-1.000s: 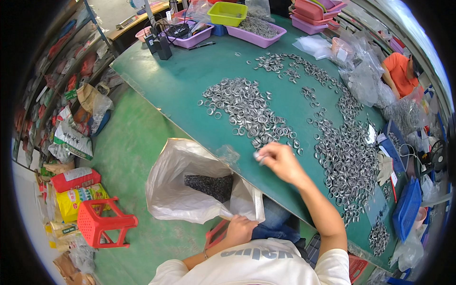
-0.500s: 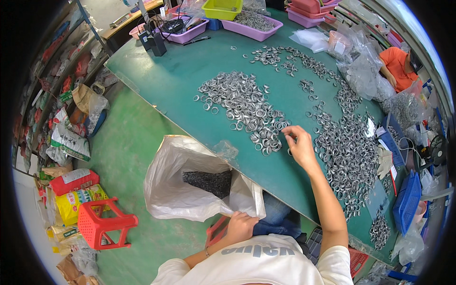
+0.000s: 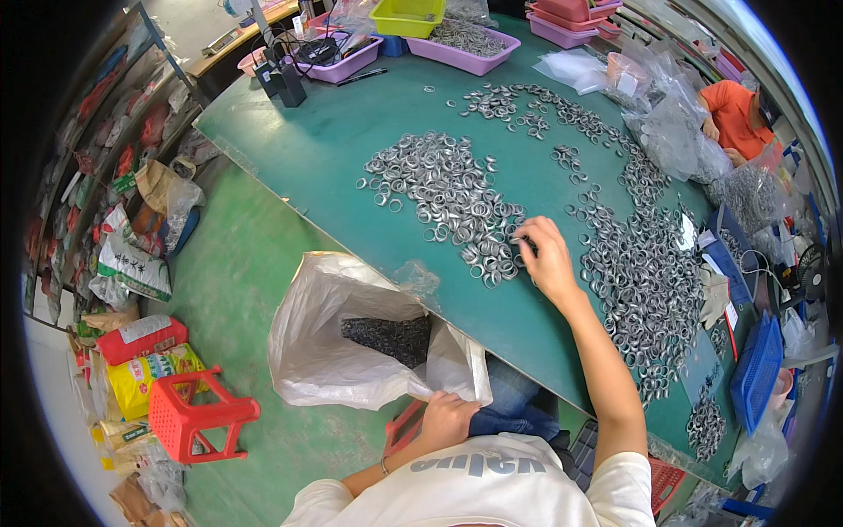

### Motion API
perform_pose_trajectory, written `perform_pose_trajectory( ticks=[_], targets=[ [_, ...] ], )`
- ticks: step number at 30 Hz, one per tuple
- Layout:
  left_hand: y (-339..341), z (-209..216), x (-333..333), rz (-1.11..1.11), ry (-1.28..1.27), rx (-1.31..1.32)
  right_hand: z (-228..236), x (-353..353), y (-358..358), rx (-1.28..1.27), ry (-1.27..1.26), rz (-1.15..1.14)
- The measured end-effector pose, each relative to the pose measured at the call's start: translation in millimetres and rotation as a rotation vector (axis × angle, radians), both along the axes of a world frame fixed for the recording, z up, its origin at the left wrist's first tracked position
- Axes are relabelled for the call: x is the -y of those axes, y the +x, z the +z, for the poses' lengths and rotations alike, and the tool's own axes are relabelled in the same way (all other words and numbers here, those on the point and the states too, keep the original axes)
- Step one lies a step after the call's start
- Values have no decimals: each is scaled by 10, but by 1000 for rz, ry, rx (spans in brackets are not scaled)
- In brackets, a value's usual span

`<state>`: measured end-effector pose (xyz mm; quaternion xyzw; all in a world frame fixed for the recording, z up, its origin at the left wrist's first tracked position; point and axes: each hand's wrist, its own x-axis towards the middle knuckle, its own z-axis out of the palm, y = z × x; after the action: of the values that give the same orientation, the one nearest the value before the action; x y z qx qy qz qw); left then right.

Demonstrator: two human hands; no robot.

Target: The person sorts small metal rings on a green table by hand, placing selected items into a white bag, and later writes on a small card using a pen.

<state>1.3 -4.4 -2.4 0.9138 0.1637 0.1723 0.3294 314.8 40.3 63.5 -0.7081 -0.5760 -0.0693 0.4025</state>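
Note:
My left hand (image 3: 450, 416) is closed on the near rim of a white woven sack (image 3: 307, 351), holding its mouth wide at the table edge. Dark, shiny small pieces (image 3: 386, 339) lie inside the sack. On the green table, my right hand (image 3: 548, 258) is at the right side of a heap of grey metal rings (image 3: 439, 189). Its fingers are bent and close together among the outer rings; whatever they pinch is hidden. A larger spread of similar metal rings (image 3: 645, 290) lies to the right of this hand.
Purple trays (image 3: 465, 54) and a yellow-green basket (image 3: 408, 18) stand at the far edge of the table (image 3: 299, 158). A blue basket (image 3: 757, 373) and clear bags line the right side. A co-worker in orange (image 3: 738, 123) sits far right. A red stool (image 3: 198, 413) stands left.
My right hand has shifted slightly left and away from me, onto the heap's right edge. My left hand stays on the sack. The co-worker's hands have moved.

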Motion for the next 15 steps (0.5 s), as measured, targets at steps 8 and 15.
perform_pose_trajectory(
  ticks=[8,15],
  targets=[
    [15,49,-8,12,-20,52,60,-130,105,266,-356,38],
    [13,7,2,0,-2,-4,71,89,146,-447,-243,-56]
  ],
)
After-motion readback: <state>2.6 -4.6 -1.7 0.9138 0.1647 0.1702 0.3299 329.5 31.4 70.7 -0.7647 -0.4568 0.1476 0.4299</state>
